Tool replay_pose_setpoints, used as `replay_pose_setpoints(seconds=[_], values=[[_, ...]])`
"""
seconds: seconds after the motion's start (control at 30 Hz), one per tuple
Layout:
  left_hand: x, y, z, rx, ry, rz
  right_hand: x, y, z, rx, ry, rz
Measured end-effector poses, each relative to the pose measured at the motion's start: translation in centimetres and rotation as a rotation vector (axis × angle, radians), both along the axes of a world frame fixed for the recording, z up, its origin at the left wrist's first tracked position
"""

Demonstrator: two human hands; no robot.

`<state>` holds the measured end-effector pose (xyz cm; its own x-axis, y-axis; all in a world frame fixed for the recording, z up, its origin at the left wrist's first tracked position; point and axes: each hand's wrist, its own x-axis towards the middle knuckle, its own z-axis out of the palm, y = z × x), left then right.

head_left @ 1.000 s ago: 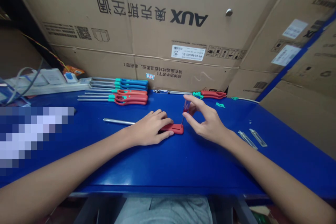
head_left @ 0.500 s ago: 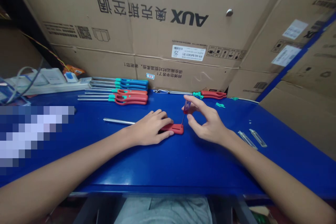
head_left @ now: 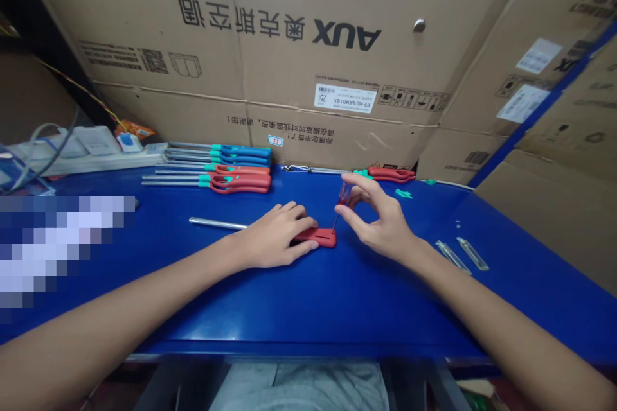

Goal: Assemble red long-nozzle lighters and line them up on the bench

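My left hand (head_left: 274, 234) lies flat over a red handle (head_left: 322, 237) on the blue table (head_left: 308, 308), pressing it down; a long metal rod (head_left: 216, 223) sticks out from under the hand to the left. My right hand (head_left: 378, 221) pinches a small red-handled screwdriver (head_left: 342, 196) between thumb and fingers, held nearly upright. Its thin tip rests on the right end of the red handle.
A row of several long tools with blue and red handles (head_left: 236, 167) lies at the back left. One more red-handled tool (head_left: 385, 173) lies behind my right hand, with small teal pieces (head_left: 403, 193) beside it. Two clear strips (head_left: 463, 254) lie at the right. Cardboard boxes (head_left: 299, 45) wall the back.
My right hand's fingers have shifted slightly round the small screwdriver, as if turning it. My left hand and the red handle have stayed where they were.
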<state>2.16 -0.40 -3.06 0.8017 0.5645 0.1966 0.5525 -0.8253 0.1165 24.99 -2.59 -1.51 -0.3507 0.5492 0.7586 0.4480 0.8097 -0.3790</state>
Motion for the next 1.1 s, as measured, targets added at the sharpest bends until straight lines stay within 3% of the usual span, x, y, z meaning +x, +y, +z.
replay_pose_setpoints(seconds=[0.17,0.4,0.8,1.1], values=[[-0.02,0.03,-0.13,0.002,-0.011,-0.001,-0.19,-0.28,0.19,-0.024,-0.006,-0.032],[0.05,0.06,0.00,0.006,-0.002,-0.001,-0.41,-0.51,0.32,-0.104,-0.002,0.110],[0.08,-0.12,0.11,-0.010,-0.008,0.006,-0.51,-0.40,0.19,-0.044,0.035,-0.020],[0.07,-0.25,0.18,-0.009,-0.004,0.011,-0.58,-0.47,0.19,-0.070,0.048,0.011]])
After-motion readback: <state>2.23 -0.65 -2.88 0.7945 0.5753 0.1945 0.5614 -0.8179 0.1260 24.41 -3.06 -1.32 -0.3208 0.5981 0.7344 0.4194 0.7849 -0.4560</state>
